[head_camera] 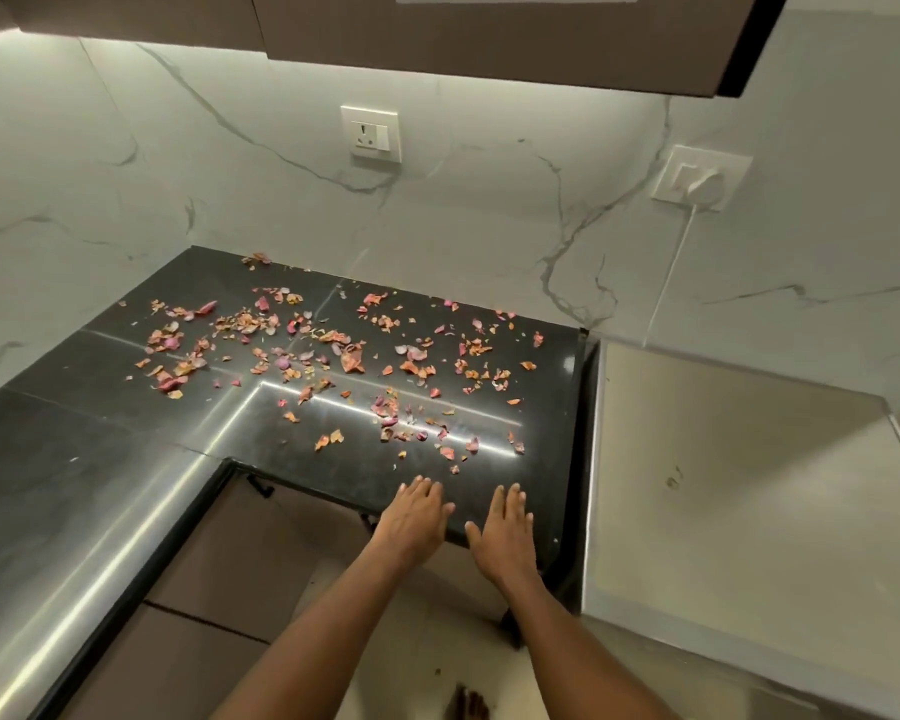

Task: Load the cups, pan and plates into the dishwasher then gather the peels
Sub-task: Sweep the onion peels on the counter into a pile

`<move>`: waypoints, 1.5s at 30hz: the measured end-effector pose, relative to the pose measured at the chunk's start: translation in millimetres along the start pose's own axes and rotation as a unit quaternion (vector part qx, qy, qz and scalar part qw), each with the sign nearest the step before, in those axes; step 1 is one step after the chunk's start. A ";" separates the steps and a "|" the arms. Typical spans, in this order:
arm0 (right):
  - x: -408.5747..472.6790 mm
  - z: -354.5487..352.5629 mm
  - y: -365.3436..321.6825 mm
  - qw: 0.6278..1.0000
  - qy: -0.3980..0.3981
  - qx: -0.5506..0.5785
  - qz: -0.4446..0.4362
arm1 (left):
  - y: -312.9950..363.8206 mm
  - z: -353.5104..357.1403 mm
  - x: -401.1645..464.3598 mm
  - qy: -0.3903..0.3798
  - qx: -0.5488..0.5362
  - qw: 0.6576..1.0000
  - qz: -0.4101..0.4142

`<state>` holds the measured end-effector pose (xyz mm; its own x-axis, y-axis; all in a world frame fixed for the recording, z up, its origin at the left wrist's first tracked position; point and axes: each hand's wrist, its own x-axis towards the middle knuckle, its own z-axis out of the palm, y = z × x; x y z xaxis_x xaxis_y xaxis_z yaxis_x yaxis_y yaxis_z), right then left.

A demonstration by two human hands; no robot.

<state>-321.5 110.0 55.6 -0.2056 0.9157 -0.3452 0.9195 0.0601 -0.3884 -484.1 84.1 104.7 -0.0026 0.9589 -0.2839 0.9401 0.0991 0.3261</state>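
Note:
Pink and orange onion peels (352, 356) lie scattered over the black stone countertop (100, 449), from the back wall to near its front edge. My left hand (415, 517) rests flat on the counter's front edge with fingers straight. Beside it, my right hand (505, 532) lies flat too, fingers extended, holding nothing. Both hands sit just short of the nearest peels (450, 452). No cups, pan, plates or dishwasher are in view.
A white appliance top (723, 485) stands to the right of the counter, its cord running to a wall plug (702, 185). A second socket (371, 133) is on the marble backsplash. Brown cabinets hang overhead, and drawer fronts (261, 553) sit below the counter.

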 end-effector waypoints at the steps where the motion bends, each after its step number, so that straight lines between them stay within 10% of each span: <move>1: 4.8 3.6 4.9 1.000 0.011 -0.017 0.013 | -3.5 2.3 4.8 -0.009 -0.002 1.000 0.001; 10: 50.2 50.9 -2.2 0.990 0.068 -0.081 0.099 | -54.0 46.5 30.7 -0.071 0.041 0.996 0.040; 19: 126.4 53.6 -73.1 0.991 0.062 -0.121 0.006 | -157.7 23.5 81.5 -0.051 0.206 0.928 0.305; 28: 184.2 30.3 -151.9 0.989 -0.006 -0.017 -0.150 | -211.6 -27.7 146.0 -0.047 0.226 0.950 0.209; 32: 185.0 15.9 -144.4 0.982 0.114 0.137 -0.066 | -182.4 -36.6 152.2 0.014 0.164 0.974 0.156; 36: 174.8 4.0 -68.7 0.974 0.213 0.046 0.057 | -136.4 -15.7 144.7 0.000 0.129 0.965 0.230; 45: 180.8 7.5 -9.2 0.975 0.135 -0.120 0.127 | -112.6 13.7 156.4 -0.040 0.122 0.960 0.250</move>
<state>-369.7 272.0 -9.6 0.1051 0.9824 -0.1545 0.9880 -0.1209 -0.0966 -585.6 219.3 11.2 0.4867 0.8457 -0.2190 0.8688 -0.4425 0.2220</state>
